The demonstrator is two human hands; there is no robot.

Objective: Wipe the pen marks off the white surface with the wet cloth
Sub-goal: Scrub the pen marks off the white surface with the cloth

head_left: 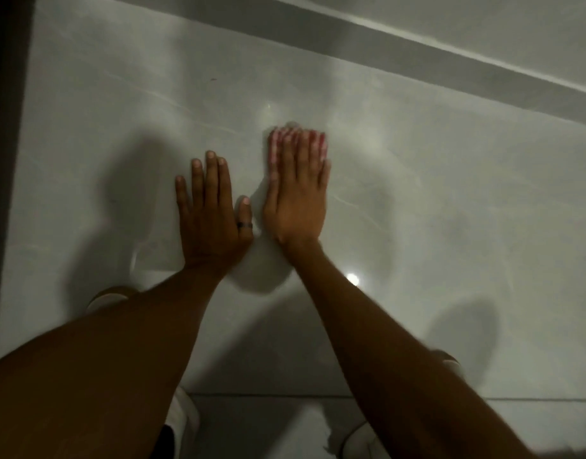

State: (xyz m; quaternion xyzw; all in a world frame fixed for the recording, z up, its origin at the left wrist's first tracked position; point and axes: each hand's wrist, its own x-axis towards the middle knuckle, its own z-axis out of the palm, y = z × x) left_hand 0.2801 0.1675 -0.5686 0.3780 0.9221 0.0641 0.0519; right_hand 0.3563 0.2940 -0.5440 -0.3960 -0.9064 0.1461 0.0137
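Note:
My right hand point(296, 200) lies flat on the glossy white surface point(450, 193), fingers together, pressing a pink-and-white wet cloth point(274, 144) that shows only around the fingertips. The hand and cloth are motion-blurred. Just to its left, my left hand point(212, 213) rests palm down on the bare surface with fingers spread, a dark ring on the thumb, and holds nothing. A small dark mark point(213, 79) sits far up to the left, and a fainter smudge point(112, 201) lies left of my left hand.
A dark vertical edge point(6, 160) bounds the surface on the left. A raised grey ledge point(417, 58) runs diagonally across the top right. A grout line point(533, 399) crosses near the bottom. White clothing or shoes point(184, 415) show below my arms.

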